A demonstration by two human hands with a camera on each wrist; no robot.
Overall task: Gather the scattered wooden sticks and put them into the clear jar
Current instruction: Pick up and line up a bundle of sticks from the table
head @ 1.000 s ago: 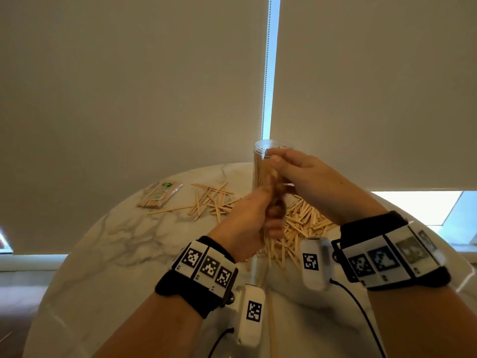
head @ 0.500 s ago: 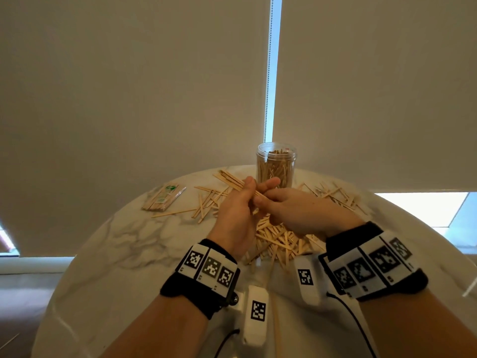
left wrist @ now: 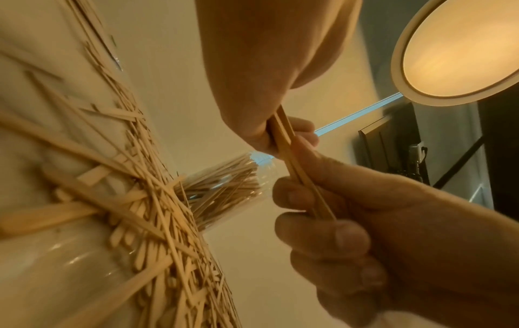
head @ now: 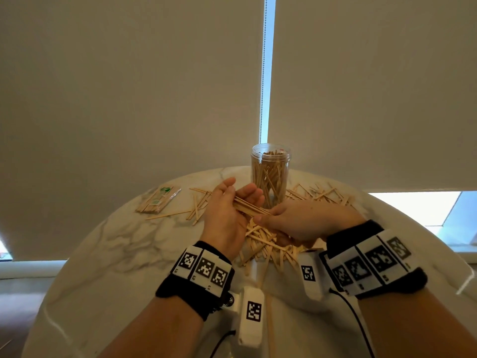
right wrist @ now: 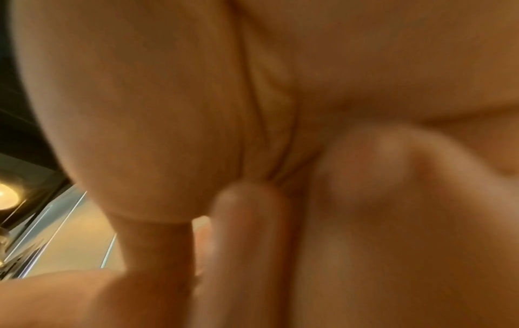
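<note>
Head view: left hand [head: 227, 213] held palm-up above the pile of sticks [head: 265, 244], fingers loosely spread and only slightly curled, cradling a small bundle of sticks [head: 249, 206] that lies across the palm; right hand [head: 302, 222] just beside it, fingertips pinched on the near end of that same bundle. Left wrist view: same bundle [left wrist: 297, 168] running between both hands, right-hand fingers [left wrist: 323, 222] curled round its lower end. Right wrist view: only blurred skin, nothing to read. Clear jar [head: 270, 174] upright at the far side of the marble table [head: 108, 244], just beyond the hands, already well stocked, with loose sticks lying all around it. Probably best now to square the bundle's ends, close the left fingers round it, turn it upright and lower it end-first through the mouth. Worth keeping the bundle thin, since leaning sticks inside could snag newcomers. Plenty left to gather afterwards, including a wrapped packet of sticks [head: 158, 200] far left.
</note>
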